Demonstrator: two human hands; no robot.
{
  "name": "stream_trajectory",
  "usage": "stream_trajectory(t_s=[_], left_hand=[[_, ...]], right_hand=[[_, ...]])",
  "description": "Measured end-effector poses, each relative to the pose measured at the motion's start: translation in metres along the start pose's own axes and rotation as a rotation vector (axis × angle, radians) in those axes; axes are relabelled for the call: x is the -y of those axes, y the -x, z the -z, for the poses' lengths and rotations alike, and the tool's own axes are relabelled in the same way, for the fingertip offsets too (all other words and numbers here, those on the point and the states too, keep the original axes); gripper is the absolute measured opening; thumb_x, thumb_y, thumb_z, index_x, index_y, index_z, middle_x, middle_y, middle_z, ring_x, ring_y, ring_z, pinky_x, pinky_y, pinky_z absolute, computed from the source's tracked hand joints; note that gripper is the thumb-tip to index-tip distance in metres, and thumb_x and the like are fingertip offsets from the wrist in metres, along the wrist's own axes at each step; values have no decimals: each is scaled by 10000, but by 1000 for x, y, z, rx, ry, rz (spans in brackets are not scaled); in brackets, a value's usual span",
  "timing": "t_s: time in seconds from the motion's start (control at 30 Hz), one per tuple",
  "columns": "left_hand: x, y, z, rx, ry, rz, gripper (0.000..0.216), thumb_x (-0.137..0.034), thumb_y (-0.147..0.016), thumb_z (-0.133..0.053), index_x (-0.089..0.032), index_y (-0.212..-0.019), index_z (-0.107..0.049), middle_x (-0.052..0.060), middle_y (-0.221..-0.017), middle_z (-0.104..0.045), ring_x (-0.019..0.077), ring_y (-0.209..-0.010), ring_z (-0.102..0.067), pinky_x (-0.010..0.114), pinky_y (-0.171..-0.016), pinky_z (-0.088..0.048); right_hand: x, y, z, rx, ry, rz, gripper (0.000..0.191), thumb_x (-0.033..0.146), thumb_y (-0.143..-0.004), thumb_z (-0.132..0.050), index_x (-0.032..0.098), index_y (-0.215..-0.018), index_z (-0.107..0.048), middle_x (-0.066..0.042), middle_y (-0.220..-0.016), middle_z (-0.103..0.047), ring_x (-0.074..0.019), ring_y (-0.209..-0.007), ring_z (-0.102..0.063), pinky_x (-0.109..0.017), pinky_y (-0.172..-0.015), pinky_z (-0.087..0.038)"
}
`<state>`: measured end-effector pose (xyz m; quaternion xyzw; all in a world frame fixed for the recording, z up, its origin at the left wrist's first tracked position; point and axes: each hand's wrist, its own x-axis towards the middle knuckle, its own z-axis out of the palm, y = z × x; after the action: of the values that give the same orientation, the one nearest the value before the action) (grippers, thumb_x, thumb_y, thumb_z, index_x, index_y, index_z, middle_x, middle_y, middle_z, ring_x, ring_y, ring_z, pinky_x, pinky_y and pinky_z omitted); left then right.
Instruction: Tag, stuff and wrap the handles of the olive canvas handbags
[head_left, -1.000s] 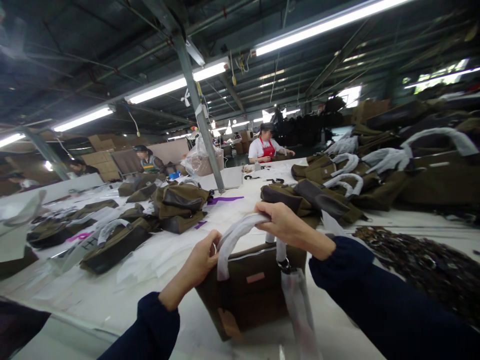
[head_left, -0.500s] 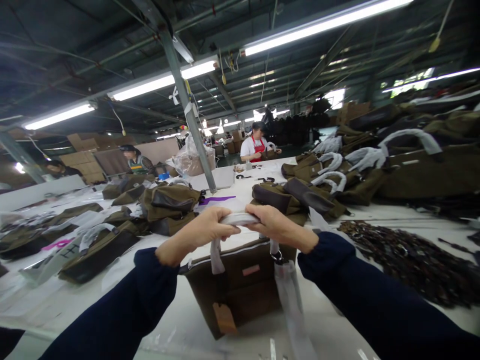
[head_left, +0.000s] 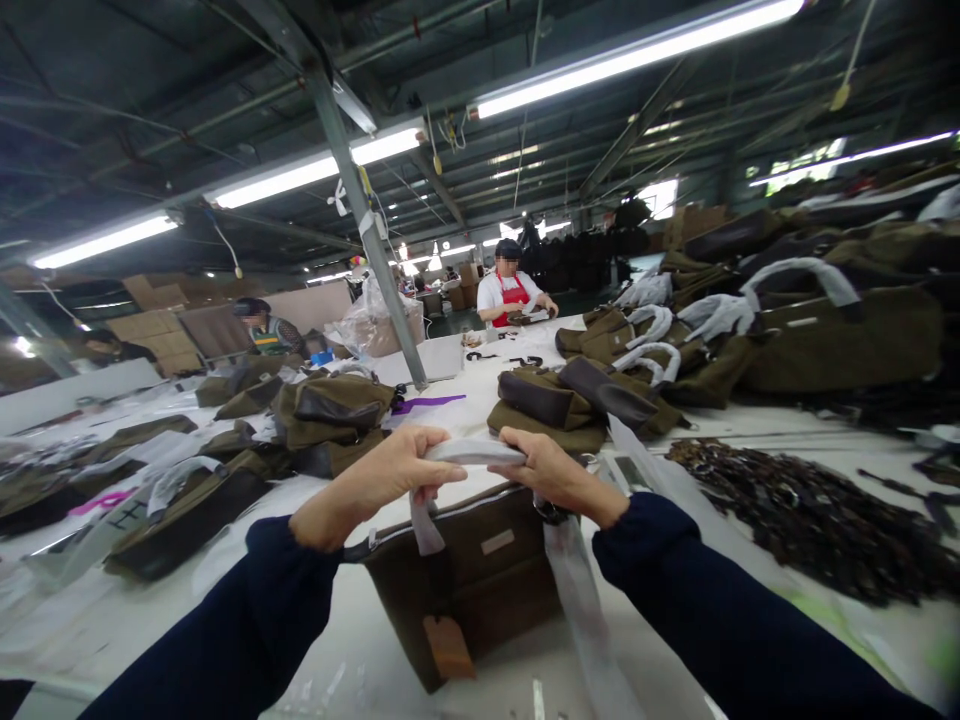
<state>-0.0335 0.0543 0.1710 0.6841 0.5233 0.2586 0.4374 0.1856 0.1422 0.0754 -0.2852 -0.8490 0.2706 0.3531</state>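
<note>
A dark olive handbag stands in front of me on the white table, its zip running along the top edge. Its handle is wrapped in white paper and arches above the bag. My left hand is closed on the handle's left part, thumb on top. Around the right part my right hand is closed in the same way. A small pale label sits on the bag's front, and a tan hang tag dangles lower down. At the bag's right side hangs a white-wrapped strap.
Olive bags are heaped on the left, and more bags on the right. A pile of dark brown straps lies at right. A metal post rises from the table. Across it, a person in a red apron handles something.
The view has shifted slightly. Both hands still grip the handle, now a little lower and further left in the picture. The person in the red apron has turned more towards me.
</note>
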Motion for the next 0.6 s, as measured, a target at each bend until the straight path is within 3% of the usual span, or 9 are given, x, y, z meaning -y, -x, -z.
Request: stream_trajectory(t_s=[0.1,0.23,0.3,0.43,0.6], left_hand=[[-2,2,3,83,28,-32,323,-451,-799,-705,-149,-841,-599,-45,-589,-531,81,-500,-460,180,-460,-363],[-5,5,5,136,72,-46,419,-540,-919,-512,-151,-767,-556,-36,-550,-511,80,-483,-444,198,-494,-374],[-5,7,5,131,84,-27,420,-551,-896,-549,-153,-764,-550,-38,-546,-516,76,-472,-439,194,-480,-364],[-5,10,6,146,95,-5,419,-555,-826,-649,-146,-780,-573,-20,-588,-570,78,-476,-476,197,-472,-379],[-6,10,11,206,111,74,434,-542,-717,-767,-152,-800,-598,-3,-695,-640,70,-485,-512,203,-484,-402]], right_hand=[[14,1,14,115,-137,-20,340,471,-817,-690,177,-945,-579,30,-799,-552,-126,-710,-486,-219,-630,-352],[33,-9,34,181,-275,78,401,512,-960,-463,198,-1162,-610,-26,-1036,-610,-173,-931,-556,-238,-772,-405],[36,-15,37,196,-268,73,418,529,-974,-413,192,-1054,-647,-24,-951,-601,-166,-875,-556,-233,-722,-398],[37,-26,31,311,-313,-46,438,584,-897,-526,161,-809,-597,18,-694,-461,-107,-588,-414,-225,-519,-285],[43,-33,27,351,-375,-135,430,575,-787,-667,163,-780,-547,19,-692,-461,-103,-580,-400,-229,-517,-291]])
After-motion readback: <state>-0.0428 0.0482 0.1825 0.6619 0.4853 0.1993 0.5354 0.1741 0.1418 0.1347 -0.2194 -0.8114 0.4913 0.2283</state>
